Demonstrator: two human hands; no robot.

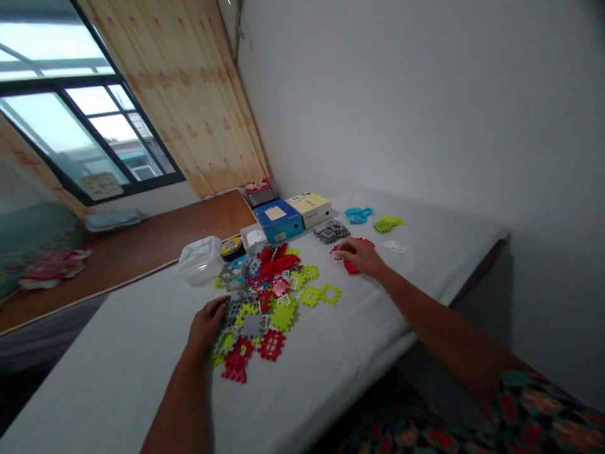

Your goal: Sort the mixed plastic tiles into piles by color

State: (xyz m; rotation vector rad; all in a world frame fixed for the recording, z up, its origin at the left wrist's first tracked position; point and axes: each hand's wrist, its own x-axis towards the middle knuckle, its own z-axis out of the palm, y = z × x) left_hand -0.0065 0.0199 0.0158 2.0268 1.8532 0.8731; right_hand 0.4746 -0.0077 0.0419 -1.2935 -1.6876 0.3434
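Note:
A mixed pile of interlocking plastic building pieces (pixel 283 315) in red, lime green, grey, blue and white lies spread over the sheet. My left hand (pixel 207 325) rests at the pile's left edge, fingers loosely bent and touching the grey pieces (pixel 234 308), gripping nothing I can see. To the right, my right hand (pixel 363 256) pinches a small white lattice piece (pixel 337 256) above a small stack of red pieces (pixel 350 268); the hand partly hides that stack. Beyond it sit a grey stack (pixel 331 231), a blue stack (pixel 359 215), a lime-green stack (pixel 388 224) and some white lattice pieces (pixel 394 246).
Behind the pile stand a clear plastic tub (pixel 200 257), a black-and-yellow round tin (pixel 232 249), a small white container (pixel 254 238), a blue box (pixel 280 221) and a yellow-and-white box (pixel 310 208). A wall (pixel 425 101) borders the sheet-covered surface (pixel 312 378).

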